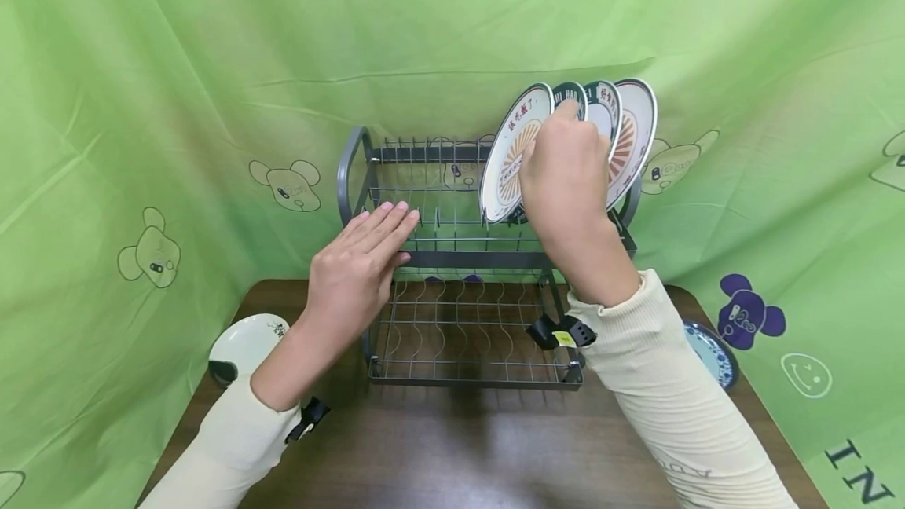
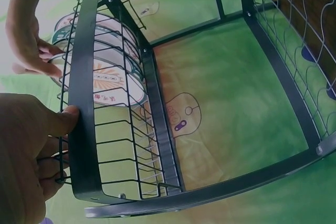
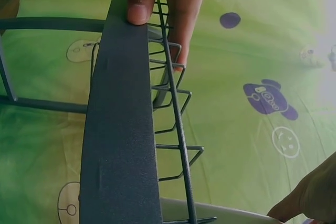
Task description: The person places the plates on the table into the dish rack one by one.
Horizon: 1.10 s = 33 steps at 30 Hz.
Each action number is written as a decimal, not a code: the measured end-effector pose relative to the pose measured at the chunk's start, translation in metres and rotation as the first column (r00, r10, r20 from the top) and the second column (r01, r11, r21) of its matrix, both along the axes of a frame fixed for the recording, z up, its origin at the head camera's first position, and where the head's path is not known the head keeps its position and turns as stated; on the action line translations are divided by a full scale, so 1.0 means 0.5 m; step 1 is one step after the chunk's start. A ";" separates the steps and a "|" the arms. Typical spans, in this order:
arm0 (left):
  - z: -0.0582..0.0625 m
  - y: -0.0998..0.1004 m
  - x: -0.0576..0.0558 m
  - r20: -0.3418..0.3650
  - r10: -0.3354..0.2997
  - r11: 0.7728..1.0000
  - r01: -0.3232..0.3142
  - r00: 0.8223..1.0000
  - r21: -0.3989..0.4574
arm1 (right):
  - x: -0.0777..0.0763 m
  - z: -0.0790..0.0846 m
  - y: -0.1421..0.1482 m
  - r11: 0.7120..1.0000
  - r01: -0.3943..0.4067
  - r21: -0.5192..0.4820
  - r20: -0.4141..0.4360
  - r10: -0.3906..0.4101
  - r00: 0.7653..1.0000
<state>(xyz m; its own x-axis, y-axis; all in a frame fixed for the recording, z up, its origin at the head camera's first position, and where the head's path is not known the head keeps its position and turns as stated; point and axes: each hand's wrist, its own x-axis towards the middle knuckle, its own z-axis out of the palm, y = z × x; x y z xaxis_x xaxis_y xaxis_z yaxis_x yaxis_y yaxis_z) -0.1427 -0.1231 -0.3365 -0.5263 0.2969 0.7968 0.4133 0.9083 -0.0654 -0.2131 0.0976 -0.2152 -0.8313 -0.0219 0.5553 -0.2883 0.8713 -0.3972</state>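
A two-tier dark grey dish rack (image 1: 474, 259) stands on the table. My left hand (image 1: 360, 265) grips the front rail of its upper tier at the left end. In the left wrist view, the thumb lies on the rail's face, with the fingers behind it among the wires. Several patterned plates stand tilted at the upper tier's right end. My right hand (image 1: 569, 179) is among them, its fingers pinching the edge of the leftmost white plate (image 1: 519, 151), which bears an orange ray design. A green-rimmed plate (image 1: 571, 93) shows behind that hand. The exact contact is partly hidden.
A white plate with a dark green patch (image 1: 247, 340) lies on the table's left side. At the right edge, partly behind my sleeve, is a blue-patterned plate (image 1: 709, 356). Green printed cloth (image 1: 452, 38) hangs behind and on both sides of the brown table (image 1: 452, 446).
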 end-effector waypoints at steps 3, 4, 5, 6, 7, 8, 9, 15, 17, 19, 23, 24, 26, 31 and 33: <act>0.000 -0.002 0.001 0.006 0.004 1.000 -0.004 1.000 0.001 | 0.003 0.004 -0.001 1.000 0.001 0.002 0.054 -0.001 0.999; 0.000 -0.002 0.001 0.005 0.004 1.000 -0.004 1.000 0.001 | 0.005 0.005 -0.001 1.000 -0.001 0.001 0.071 0.001 0.997; 0.000 -0.003 0.002 0.004 0.005 1.000 -0.005 1.000 0.001 | 0.006 0.006 -0.001 1.000 -0.005 0.005 0.083 0.004 0.997; 0.000 -0.003 0.002 0.004 0.005 1.000 -0.005 1.000 0.001 | 0.008 0.008 0.000 1.000 -0.009 0.010 0.095 0.008 0.995; 0.000 -0.004 0.002 0.004 0.007 1.000 -0.007 1.000 0.000 | 0.009 0.008 0.000 1.000 -0.014 0.017 0.102 0.012 0.995; 0.001 -0.004 0.002 0.003 0.007 1.000 -0.007 1.000 -0.001 | 0.011 0.009 0.001 1.000 -0.019 0.021 0.106 0.017 0.994; 0.001 -0.005 0.002 0.002 0.009 1.000 -0.009 1.000 -0.002 | 0.013 0.009 0.001 0.999 -0.025 0.024 0.109 0.022 0.994; -0.001 -0.002 0.002 -0.018 0.006 1.000 -0.006 1.000 0.002 | 0.035 0.013 0.011 0.998 -0.029 0.062 0.102 0.022 0.995; -0.002 0.002 0.001 -0.024 0.003 1.000 -0.003 1.000 0.003 | 0.049 0.013 0.022 0.998 -0.039 0.050 0.036 0.037 0.999; -0.004 0.005 0.002 -0.027 -0.001 1.000 0.001 1.000 0.004 | 0.066 0.011 0.041 0.998 -0.054 0.026 -0.068 0.055 0.996; -0.004 0.011 0.003 -0.032 -0.009 1.000 0.009 0.999 0.011 | 0.090 0.002 0.114 0.984 -0.109 -0.140 -0.247 0.071 0.966; -0.004 0.012 0.004 -0.031 -0.009 1.000 0.009 0.999 0.010 | 0.091 -0.003 0.139 0.971 -0.122 -0.207 -0.265 0.064 0.962; -0.002 0.014 0.005 -0.029 -0.010 1.000 0.010 1.000 0.008 | 0.088 -0.015 0.194 0.923 -0.125 -0.365 -0.263 0.026 0.964; 0.003 0.018 0.008 -0.026 -0.007 1.000 0.007 1.000 0.006 | 0.049 -0.081 0.351 0.843 0.048 -0.535 0.006 -0.054 0.999; 0.005 0.018 0.009 -0.032 -0.008 1.000 0.008 0.999 0.007 | 0.025 -0.126 0.416 0.908 0.124 -0.400 0.172 -0.059 0.983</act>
<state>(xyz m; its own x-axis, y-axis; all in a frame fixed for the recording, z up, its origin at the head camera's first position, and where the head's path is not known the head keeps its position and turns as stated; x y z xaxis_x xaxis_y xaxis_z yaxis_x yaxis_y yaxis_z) -0.1382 -0.1142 -0.3341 -0.4979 0.2954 0.8154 0.4180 0.9055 -0.0728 -0.2007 0.3053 -0.2784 -0.8938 0.2590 0.3661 -0.1229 0.6437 -0.7553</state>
